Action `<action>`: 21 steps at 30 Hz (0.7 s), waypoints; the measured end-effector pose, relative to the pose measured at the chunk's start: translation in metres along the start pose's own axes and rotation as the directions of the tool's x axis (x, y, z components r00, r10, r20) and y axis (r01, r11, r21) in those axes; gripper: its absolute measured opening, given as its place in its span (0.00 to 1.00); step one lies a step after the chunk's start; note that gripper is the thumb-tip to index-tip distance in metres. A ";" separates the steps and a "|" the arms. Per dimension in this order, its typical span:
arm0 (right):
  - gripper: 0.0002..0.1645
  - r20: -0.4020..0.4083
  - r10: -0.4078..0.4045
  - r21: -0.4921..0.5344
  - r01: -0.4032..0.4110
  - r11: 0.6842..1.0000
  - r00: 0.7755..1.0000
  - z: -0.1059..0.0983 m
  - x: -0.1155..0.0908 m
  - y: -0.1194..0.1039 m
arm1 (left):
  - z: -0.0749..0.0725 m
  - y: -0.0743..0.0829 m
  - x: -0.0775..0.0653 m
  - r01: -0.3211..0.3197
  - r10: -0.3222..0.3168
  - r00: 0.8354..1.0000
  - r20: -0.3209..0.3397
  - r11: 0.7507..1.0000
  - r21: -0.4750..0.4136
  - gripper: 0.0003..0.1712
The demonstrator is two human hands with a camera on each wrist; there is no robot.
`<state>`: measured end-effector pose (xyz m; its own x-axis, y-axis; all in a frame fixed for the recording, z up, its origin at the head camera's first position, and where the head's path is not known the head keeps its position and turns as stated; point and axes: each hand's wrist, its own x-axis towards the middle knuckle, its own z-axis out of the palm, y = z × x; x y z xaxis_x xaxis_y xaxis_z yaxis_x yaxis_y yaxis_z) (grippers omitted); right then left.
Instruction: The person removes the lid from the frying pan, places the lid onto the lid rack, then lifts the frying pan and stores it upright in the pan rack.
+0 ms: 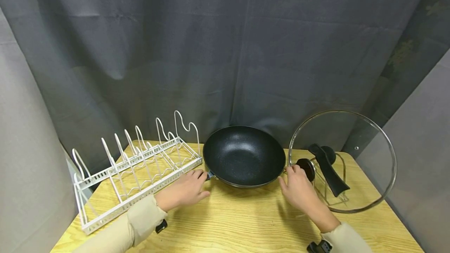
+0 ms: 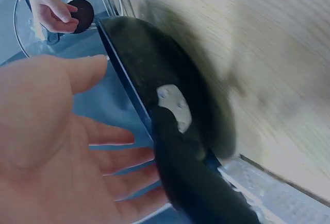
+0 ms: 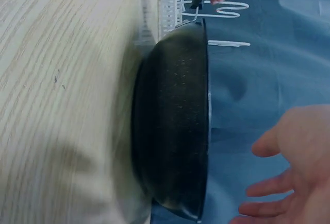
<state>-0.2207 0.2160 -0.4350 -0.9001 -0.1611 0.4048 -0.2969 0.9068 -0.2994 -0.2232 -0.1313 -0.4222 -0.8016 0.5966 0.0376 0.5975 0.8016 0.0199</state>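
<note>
A black wok rests upright on the wooden table, its dark inside facing up. Its black handle points left toward my left hand. In the left wrist view that hand is spread, with fingertips right at the handle and not wrapped round it. My right hand is by the wok's right rim, between the wok and a glass lid. The right wrist view shows its fingers loosely extended, apart from the wok's side, with nothing in them.
At left stands a white wire rack with upright dividers and a slotted base. The glass lid, metal-rimmed, stands tilted at right, a black ladle-like handle showing by it. A grey curtain hangs close behind the wooden table.
</note>
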 end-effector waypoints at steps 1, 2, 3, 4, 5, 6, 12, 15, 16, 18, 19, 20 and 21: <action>0.23 0.003 0.005 0.002 -0.005 1.000 1.000 0.002 0.001 0.000 | 0.000 -0.003 -0.002 0.008 -0.008 1.000 0.008 1.000 -0.016 0.37; 0.24 0.005 0.010 0.004 -0.010 1.000 1.000 0.004 0.002 0.001 | 0.000 -0.005 -0.005 0.016 -0.016 1.000 0.012 0.999 -0.040 0.37; 0.26 0.008 0.017 0.006 -0.017 1.000 1.000 0.006 0.002 0.001 | 0.000 -0.007 -0.007 0.029 -0.027 0.999 0.027 0.998 -0.063 0.37; 0.27 0.007 0.021 0.008 -0.021 1.000 1.000 0.008 0.003 0.002 | -0.001 -0.009 -0.009 0.041 -0.037 0.998 0.041 0.994 -0.097 0.37; 0.29 0.009 0.029 0.016 -0.029 0.999 1.000 0.010 0.004 0.002 | 0.000 -0.011 -0.011 0.049 -0.042 0.998 0.051 0.991 -0.128 0.36; 0.30 0.014 0.036 0.021 -0.036 0.999 0.999 0.012 0.005 0.002 | 0.000 -0.014 -0.013 0.064 -0.054 0.997 0.063 0.984 -0.165 0.36; 0.33 0.042 0.076 0.039 -0.077 0.996 0.996 0.023 0.010 0.004 | 0.008 -0.032 -0.017 0.116 -0.082 0.991 0.107 0.924 -0.365 0.22; 0.34 0.043 0.084 0.039 -0.086 0.996 0.996 0.028 0.012 0.005 | 0.010 -0.040 -0.019 0.106 -0.069 0.992 0.101 0.896 -0.431 0.14; 0.34 0.043 0.084 0.040 -0.086 0.995 0.996 0.030 0.012 0.005 | 0.011 -0.041 -0.020 0.105 -0.066 0.993 0.101 0.886 -0.452 0.14; 0.34 0.035 0.084 0.038 -0.085 0.996 0.996 0.033 0.013 0.005 | 0.012 -0.044 -0.021 0.107 -0.063 0.993 0.104 0.863 -0.494 0.12; 0.34 0.032 0.083 0.034 -0.084 0.996 0.996 0.035 0.013 0.005 | 0.013 -0.045 -0.022 0.113 -0.063 0.992 0.113 0.850 -0.515 0.12; 0.34 0.031 0.082 0.031 -0.083 0.996 0.996 0.036 0.013 0.004 | 0.014 -0.047 -0.023 0.125 -0.062 0.989 0.131 0.819 -0.560 0.12; 0.34 0.034 0.082 0.025 -0.083 0.996 0.996 0.038 0.014 0.004 | 0.014 -0.048 -0.024 0.142 -0.060 0.986 0.154 0.780 -0.609 0.12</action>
<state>-0.2461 0.2028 -0.4635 -0.9317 -0.0989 0.3496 -0.2289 0.9070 -0.3535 -0.2331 -0.1831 -0.4385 -0.8291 0.5465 -0.1179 0.3633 0.6870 0.6293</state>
